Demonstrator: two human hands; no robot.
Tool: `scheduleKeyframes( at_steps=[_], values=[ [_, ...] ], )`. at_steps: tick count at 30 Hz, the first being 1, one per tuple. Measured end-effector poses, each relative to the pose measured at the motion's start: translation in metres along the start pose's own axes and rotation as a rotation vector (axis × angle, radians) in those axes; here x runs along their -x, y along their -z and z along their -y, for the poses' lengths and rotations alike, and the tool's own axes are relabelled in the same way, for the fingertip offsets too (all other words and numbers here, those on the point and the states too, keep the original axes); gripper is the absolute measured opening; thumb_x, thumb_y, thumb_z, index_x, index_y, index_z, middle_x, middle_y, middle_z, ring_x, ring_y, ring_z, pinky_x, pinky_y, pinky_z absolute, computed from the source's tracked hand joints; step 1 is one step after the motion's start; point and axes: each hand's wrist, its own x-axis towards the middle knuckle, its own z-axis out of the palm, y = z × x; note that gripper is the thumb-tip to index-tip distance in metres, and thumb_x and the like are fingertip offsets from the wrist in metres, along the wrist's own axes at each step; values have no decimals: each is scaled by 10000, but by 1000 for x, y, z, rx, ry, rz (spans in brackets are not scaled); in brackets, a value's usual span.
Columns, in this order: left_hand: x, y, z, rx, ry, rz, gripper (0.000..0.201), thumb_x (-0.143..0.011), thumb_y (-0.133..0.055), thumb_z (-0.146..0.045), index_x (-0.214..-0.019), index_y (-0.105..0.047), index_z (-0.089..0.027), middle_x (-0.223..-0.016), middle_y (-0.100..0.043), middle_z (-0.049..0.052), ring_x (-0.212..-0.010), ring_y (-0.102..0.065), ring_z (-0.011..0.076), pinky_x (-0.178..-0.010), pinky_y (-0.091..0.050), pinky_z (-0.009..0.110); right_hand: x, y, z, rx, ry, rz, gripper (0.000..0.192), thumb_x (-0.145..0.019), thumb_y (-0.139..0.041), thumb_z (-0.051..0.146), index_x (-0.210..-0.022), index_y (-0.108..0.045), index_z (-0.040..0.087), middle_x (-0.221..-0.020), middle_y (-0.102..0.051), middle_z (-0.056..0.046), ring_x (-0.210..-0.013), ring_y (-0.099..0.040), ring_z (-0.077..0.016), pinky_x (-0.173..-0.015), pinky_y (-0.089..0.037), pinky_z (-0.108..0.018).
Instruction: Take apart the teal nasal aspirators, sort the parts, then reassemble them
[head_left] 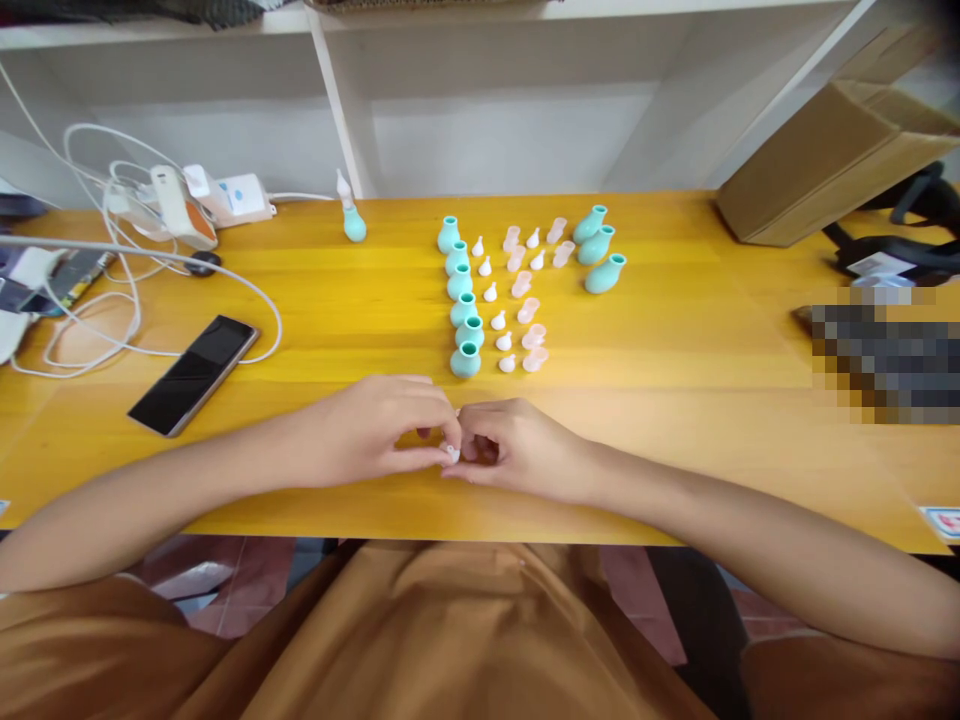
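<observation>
Your fingertips meet at the lower middle of the frame, just above the near table edge: your left hand [375,432] and your right hand [517,447] are both curled closed around a small white tip [453,453], pinched between them where the thumbs touch (whether a second piece sits inside your right palm cannot be told). By the look of it you are fitting or checking one small part, so the next move calls for a steady pinch and a clear reach forward to the rows. Those rows lie just above your hands at frame centre: a column of teal bulbs [463,297], a column of white tips [495,305] beside it, then the pink caps [529,300] to the right, with three more teal bulbs lying tilted [598,248] at the far end. One assembled bulb with its tip [352,218] stands apart, upper centre-left. A black phone [194,374] lies to the left, white cables [142,290] loop beyond it, and a cardboard box [817,165] sits upper right. Nothing stands between your hands and the rows; the nearest bulb is close enough to knock.
</observation>
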Motion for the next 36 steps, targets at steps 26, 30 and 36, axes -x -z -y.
scheduleKeyframes(
  at_steps=[26, 30, 36],
  values=[
    [1, -9, 2, 33, 35, 0, 124, -955, -651, -122, -1029, -704, -208, -1029, -751, 33, -895, -707, 163, -818, -548, 269, -1, 2, 3, -51, -52, 56, 88, -953, -819, 188, -942, -734, 167, -772, -715, 19, -646, -624, -113, -639, -456, -242],
    [-1, -5, 6, 89, 49, -18, 176, -906, -670, -88, -1031, -707, -205, -1014, -755, 15, -879, -724, 142, -799, -563, 244, -1, 3, 5, -21, -17, 1, 188, -951, -798, 175, -847, -642, 185, -721, -638, 39, -626, -565, -109, -623, -427, -246],
    [-7, 3, 12, 216, 22, -220, 86, -934, -761, -160, -1003, -745, -210, -1016, -794, 19, -914, -756, 144, -872, -614, 262, -1, 13, 9, 76, 70, -210, 93, -990, -769, 232, -1002, -687, 189, -916, -628, -27, -789, -606, -157, -721, -504, -295]
  ],
)
